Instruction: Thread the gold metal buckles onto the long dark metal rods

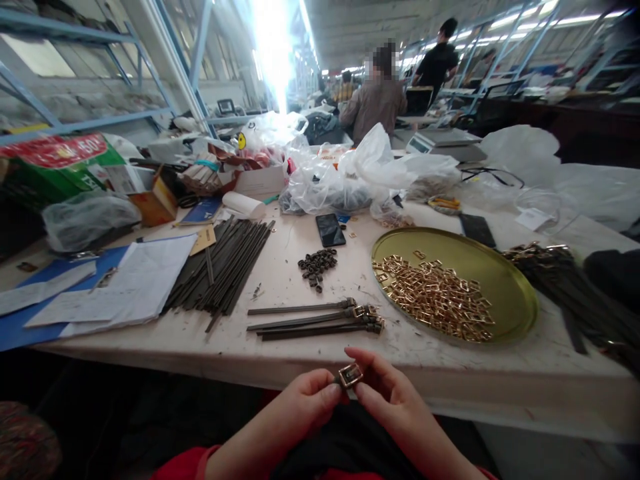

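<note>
Here, just off the table's (pixel 210 352) near edge, the left hand (pixel 313 398) pinches the buckle (pixel 351 376), the right hand (pixel 390 393) curls alongside, fingers parted, and it looks light, stiff, slick, best held by its side bars.

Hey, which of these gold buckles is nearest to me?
The buckle held between your left hand and right hand; the others lie beyond it, on the tray or table.

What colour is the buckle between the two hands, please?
The buckle is gold-coloured, seen best in the head view.
</note>
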Action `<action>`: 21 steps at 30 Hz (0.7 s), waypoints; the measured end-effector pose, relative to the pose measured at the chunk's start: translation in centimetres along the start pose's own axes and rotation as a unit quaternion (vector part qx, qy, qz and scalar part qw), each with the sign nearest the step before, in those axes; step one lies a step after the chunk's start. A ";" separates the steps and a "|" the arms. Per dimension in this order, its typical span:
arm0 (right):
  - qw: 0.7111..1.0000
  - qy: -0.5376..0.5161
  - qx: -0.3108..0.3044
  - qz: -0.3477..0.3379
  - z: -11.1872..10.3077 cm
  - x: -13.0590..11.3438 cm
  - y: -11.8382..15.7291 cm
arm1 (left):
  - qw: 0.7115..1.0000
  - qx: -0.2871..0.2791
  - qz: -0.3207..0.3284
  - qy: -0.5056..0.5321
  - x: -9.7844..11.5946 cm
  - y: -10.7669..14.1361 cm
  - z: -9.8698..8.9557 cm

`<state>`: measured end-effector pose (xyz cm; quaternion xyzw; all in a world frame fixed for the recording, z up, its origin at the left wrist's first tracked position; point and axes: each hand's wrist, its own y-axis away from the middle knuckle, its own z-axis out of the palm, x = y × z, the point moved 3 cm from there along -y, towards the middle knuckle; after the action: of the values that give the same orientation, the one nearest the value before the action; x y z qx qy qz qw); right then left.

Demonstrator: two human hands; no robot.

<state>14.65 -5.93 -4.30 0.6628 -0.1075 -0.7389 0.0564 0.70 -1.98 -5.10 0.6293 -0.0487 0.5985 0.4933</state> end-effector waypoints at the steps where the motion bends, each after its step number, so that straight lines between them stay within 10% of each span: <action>1: 1.000 -0.015 0.003 0.010 0.0 0.0 0.0 | 0.999 0.013 0.012 -0.029 0.0 -0.1 0.0; 12: 0.999 0.026 0.023 -0.029 -0.5 0.3 -2.3 | 0.962 0.066 0.076 -0.253 2.7 0.2 -1.2; 16: 0.973 0.183 -0.001 -0.144 -0.7 -1.7 -4.5 | 0.894 0.101 0.113 -0.423 6.7 -1.0 -2.8; 21: 0.872 0.413 0.080 -0.250 -3.2 -1.8 -9.0 | 0.763 0.223 0.189 -0.576 7.7 -5.2 -5.3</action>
<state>18.58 2.97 -4.95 0.9147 0.0358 -0.3759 -0.1440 2.53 8.29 -2.95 0.9260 -0.3068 0.1985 0.0945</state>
